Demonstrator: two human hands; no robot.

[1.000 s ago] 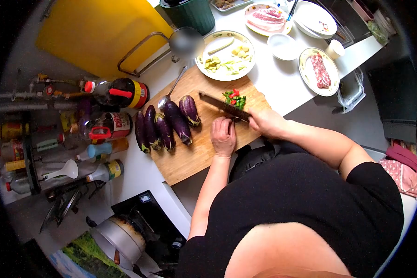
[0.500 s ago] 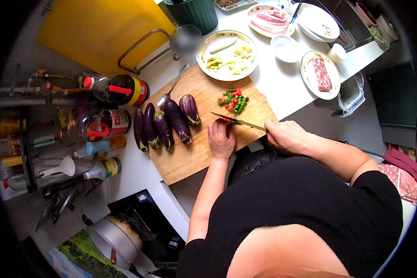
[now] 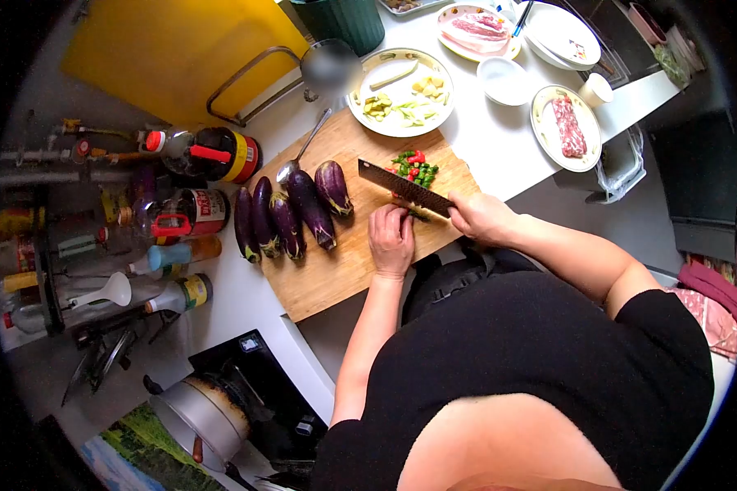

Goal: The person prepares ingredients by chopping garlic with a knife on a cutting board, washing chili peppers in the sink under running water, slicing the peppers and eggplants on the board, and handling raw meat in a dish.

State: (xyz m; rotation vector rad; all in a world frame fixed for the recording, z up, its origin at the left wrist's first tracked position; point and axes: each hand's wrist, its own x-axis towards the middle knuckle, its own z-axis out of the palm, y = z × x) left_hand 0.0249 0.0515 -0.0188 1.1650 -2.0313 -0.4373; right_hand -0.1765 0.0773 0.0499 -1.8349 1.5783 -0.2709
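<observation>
Eggplants (image 3: 287, 225), five, on one board (image 3: 336, 274) — one cleaver (image 3: 403, 186) in right hand (image 3: 483, 219), grip closed — left hand (image 3: 391, 239) curled, grip unclear.

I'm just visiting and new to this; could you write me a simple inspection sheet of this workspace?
Surface: wooden cutting board on a white counter.
Job's things: knife, its blade beside chopped red and green pieces, probably peppers.
Clutter: five eggplants and a metal spoon share the board; a plate of cut ingredients sits at its far edge.
Hands: right hand grips the knife handle; left hand has its fingers curled close to the blade, any grip mostly hidden.
Cables: nothing seen.
Surroundings: bottles and a metal pot to the left; plated meat and a white bowl beyond the board.
</observation>
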